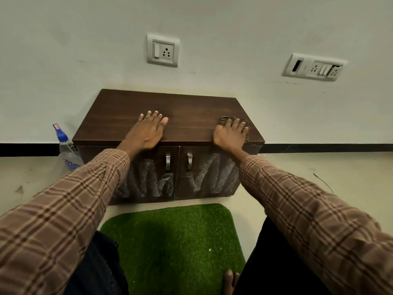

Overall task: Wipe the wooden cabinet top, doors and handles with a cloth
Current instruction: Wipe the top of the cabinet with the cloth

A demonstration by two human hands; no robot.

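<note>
A low dark wooden cabinet (119,116) stands against the wall. My left hand (148,130) lies flat on the front middle of its top, fingers straight. My right hand (231,133) presses a brown patterned cloth (224,119) onto the top's front right corner, fingers spread over it; most of the cloth is hidden under the hand. Both doors carry grey zigzag smear marks (212,173). Two metal handles (168,161) hang side by side where the doors meet.
A clear spray bottle with a blue nozzle (66,147) stands on the floor at the cabinet's left. A green grass mat (176,241) lies in front, between my knees. Two socket plates (163,50) sit on the wall above.
</note>
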